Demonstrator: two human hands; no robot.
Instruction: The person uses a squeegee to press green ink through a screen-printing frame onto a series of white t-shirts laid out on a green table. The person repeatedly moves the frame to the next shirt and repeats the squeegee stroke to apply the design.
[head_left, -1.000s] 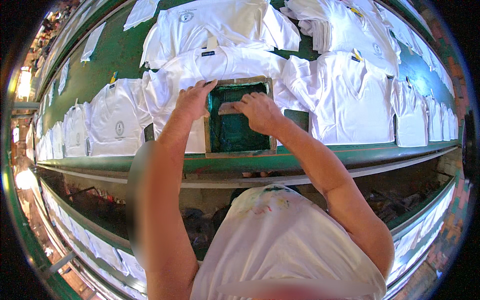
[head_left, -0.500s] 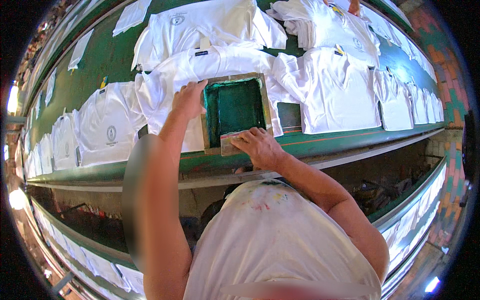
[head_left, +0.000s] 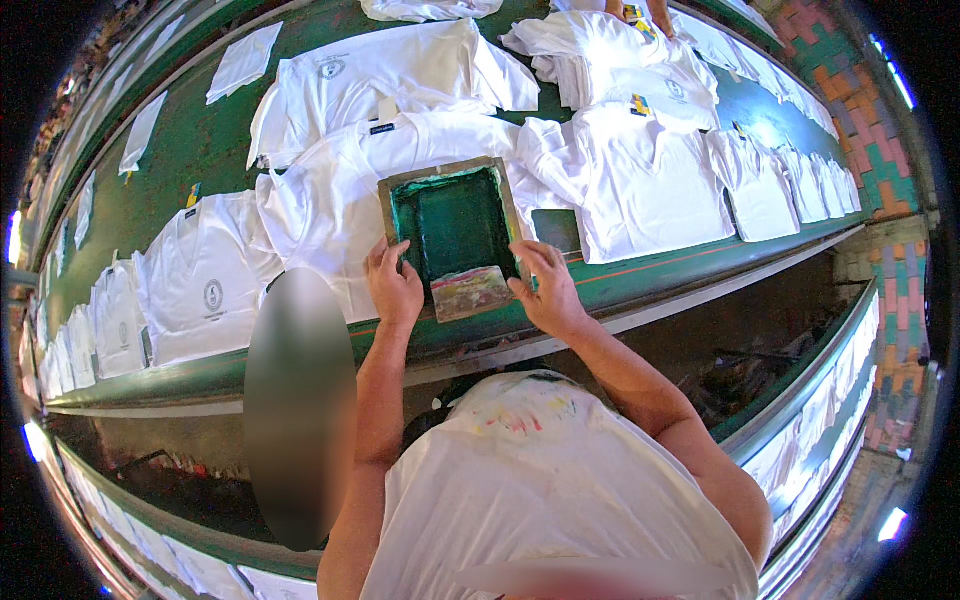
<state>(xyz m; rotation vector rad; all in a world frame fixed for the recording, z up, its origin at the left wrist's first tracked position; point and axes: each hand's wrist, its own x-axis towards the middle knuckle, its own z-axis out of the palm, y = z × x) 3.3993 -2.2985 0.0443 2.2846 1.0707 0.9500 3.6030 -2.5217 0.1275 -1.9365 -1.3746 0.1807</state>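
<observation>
A wooden screen-printing frame (head_left: 445, 170) with a dark green mesh lies over a white T-shirt (head_left: 325, 215). A squeegee (head_left: 470, 292), its wooden handle smeared with paint, rests across the frame's near end with no hand on it. At the near left side of the frame, my left hand (head_left: 396, 287) has its fingers closed on the edge. My right hand (head_left: 548, 288) grips the opposite side, thumb and fingers bent about the rail. What lies beneath the mesh is hidden.
White T-shirts lie in rows along the green table (head_left: 225, 130); some, such as the shirt (head_left: 205, 270) at left, bear a small dark print. A stack of shirts (head_left: 610, 65) sits at far right, where another person's hands (head_left: 655, 15) show. A metal rail (head_left: 640, 318) runs along the near edge.
My right hand has let go of the squeegee and moved to the frame's right side. My left hand has slid nearer along the left side. The view has shifted slightly.
</observation>
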